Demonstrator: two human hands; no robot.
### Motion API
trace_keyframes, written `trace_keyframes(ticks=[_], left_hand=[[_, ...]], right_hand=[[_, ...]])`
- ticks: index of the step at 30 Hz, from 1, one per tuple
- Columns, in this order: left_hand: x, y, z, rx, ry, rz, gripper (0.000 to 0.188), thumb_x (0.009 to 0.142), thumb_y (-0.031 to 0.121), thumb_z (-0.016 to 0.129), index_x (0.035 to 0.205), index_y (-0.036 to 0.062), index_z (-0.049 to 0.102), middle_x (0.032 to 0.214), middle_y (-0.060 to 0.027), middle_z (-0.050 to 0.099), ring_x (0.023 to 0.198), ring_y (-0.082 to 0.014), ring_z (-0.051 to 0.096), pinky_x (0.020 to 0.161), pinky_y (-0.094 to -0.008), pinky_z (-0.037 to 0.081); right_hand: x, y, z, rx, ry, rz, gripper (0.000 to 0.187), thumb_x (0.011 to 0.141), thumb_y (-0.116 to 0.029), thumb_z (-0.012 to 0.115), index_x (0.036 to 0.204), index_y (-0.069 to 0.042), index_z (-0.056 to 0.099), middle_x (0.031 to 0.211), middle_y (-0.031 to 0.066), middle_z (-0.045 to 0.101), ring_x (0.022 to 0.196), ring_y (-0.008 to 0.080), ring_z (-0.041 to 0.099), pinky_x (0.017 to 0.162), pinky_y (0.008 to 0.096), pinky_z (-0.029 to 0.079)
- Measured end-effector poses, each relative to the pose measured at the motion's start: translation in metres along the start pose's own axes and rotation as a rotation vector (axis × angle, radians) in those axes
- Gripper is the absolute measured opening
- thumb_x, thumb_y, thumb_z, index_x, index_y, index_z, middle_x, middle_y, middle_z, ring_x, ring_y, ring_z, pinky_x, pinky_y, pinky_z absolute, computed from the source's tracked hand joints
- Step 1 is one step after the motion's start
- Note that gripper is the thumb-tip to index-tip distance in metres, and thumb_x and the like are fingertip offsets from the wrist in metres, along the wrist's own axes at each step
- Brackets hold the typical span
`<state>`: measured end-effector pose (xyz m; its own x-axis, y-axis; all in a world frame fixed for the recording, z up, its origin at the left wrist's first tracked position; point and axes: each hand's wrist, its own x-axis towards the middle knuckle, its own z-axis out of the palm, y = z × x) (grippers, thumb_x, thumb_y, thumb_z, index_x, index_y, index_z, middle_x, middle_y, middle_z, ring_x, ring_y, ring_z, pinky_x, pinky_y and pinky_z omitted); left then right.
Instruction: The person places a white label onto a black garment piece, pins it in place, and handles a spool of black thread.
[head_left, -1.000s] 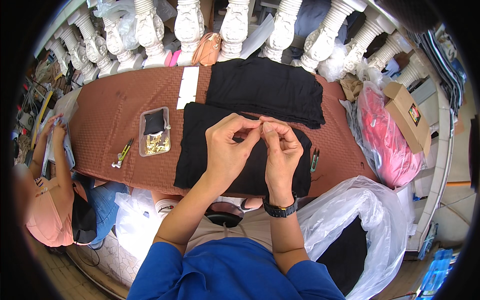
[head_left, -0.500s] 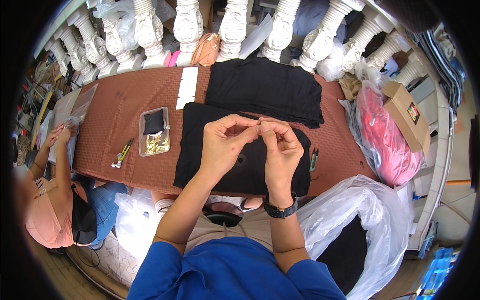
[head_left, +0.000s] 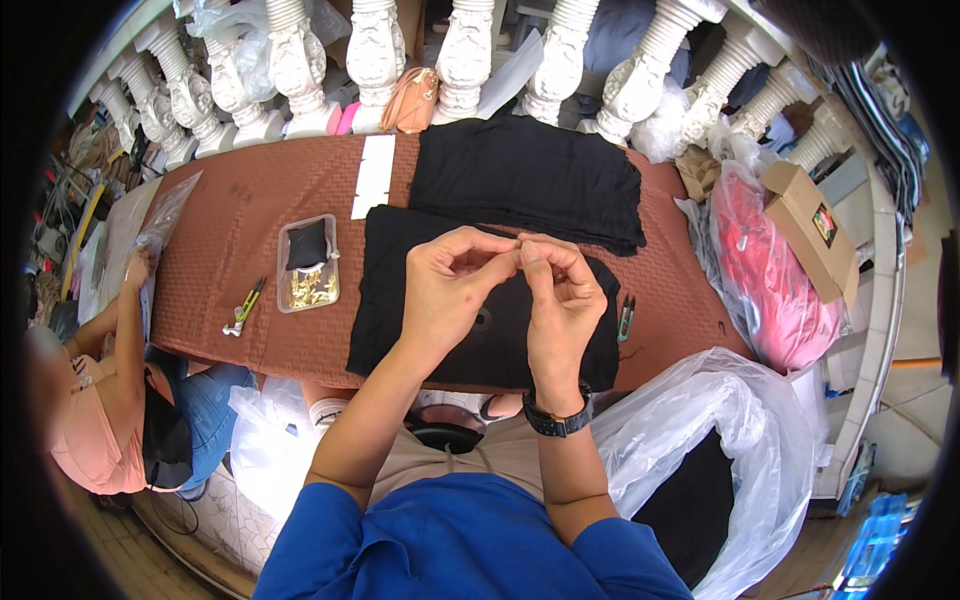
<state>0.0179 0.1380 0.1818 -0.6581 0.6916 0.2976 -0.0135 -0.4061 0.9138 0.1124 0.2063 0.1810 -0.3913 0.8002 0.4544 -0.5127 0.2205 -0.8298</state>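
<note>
My left hand [head_left: 448, 285] and my right hand [head_left: 560, 300] meet fingertip to fingertip above a black cloth [head_left: 400, 330] laid on the table. Both are closed in a pinch; what lies between the fingertips is too small to make out. A dark round spot shows on the cloth between my wrists. Beyond it lies a folded stack of black fabric [head_left: 525, 180]. To the left stands a clear plastic box [head_left: 309, 262] with small gold-coloured pieces and a black pad. Small thread snips [head_left: 626, 318] lie right of the cloth.
A yellow-green cutter [head_left: 247, 303] lies on the brown-covered table [head_left: 215, 240]. White paper [head_left: 374, 178] and a tan pouch [head_left: 411, 100] are farther back. Pink bagged goods [head_left: 765, 270] and a cardboard box [head_left: 812, 232] stand right. Another person [head_left: 110, 420] works at the left end.
My hands keep almost the same pinch and place. At the left end, the other person's hands have shifted, and a clear plastic bag there now lies spread farther up the table.
</note>
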Motion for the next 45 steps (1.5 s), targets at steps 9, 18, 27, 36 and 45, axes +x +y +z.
trace_keyframes(ticks=[9, 18, 27, 36, 45], left_hand=[[0.000, -0.001, 0.000, 0.027, 0.003, -0.004, 0.010, 0.088, -0.004, 0.073, 0.098, -0.0025, 0.074, 0.090, -0.0120, 0.075, 0.082, -0.0143, 0.072, 0.077, -0.0264, 0.060], [-0.002, -0.002, 0.000, 0.034, 0.012, -0.001, 0.009, 0.088, -0.004, 0.074, 0.097, -0.0024, 0.074, 0.090, -0.0115, 0.075, 0.083, -0.0137, 0.072, 0.077, -0.0260, 0.060], [-0.009, 0.007, 0.012, 0.361, 0.113, 0.285, 0.009, 0.084, -0.002, 0.077, 0.093, 0.0000, 0.075, 0.082, -0.0053, 0.071, 0.076, -0.0106, 0.070, 0.069, -0.0235, 0.057], [-0.012, 0.009, 0.014, 0.413, 0.123, 0.352, 0.010, 0.083, -0.004, 0.076, 0.092, -0.0012, 0.075, 0.081, -0.0066, 0.070, 0.074, -0.0113, 0.069, 0.066, -0.0238, 0.056], [-0.012, 0.008, 0.014, 0.415, 0.119, 0.356, 0.011, 0.083, -0.005, 0.076, 0.092, -0.0011, 0.075, 0.081, -0.0066, 0.070, 0.073, -0.0114, 0.069, 0.066, -0.0239, 0.056]], right_hand=[[0.000, -0.002, 0.000, -0.028, 0.008, 0.011, 0.006, 0.096, -0.001, 0.067, 0.098, 0.005, 0.069, 0.105, 0.0112, 0.069, 0.083, 0.0122, 0.066, 0.076, 0.0260, 0.056], [-0.001, 0.000, -0.001, -0.027, 0.007, 0.032, 0.006, 0.096, -0.002, 0.067, 0.098, 0.003, 0.070, 0.106, 0.0108, 0.071, 0.090, 0.0114, 0.065, 0.082, 0.0250, 0.053], [-0.008, 0.013, -0.007, 0.169, 0.041, 0.104, 0.007, 0.098, -0.003, 0.065, 0.101, 0.001, 0.071, 0.111, 0.0118, 0.071, 0.095, 0.0102, 0.064, 0.084, 0.0239, 0.052], [-0.011, 0.012, -0.007, 0.206, 0.044, 0.109, 0.008, 0.098, -0.005, 0.065, 0.101, 0.000, 0.071, 0.113, 0.0114, 0.070, 0.095, 0.0100, 0.064, 0.082, 0.0232, 0.052], [-0.011, 0.013, -0.010, 0.176, 0.031, 0.114, 0.009, 0.099, -0.006, 0.065, 0.102, -0.001, 0.071, 0.113, 0.0108, 0.070, 0.097, 0.0102, 0.064, 0.084, 0.0240, 0.052]])
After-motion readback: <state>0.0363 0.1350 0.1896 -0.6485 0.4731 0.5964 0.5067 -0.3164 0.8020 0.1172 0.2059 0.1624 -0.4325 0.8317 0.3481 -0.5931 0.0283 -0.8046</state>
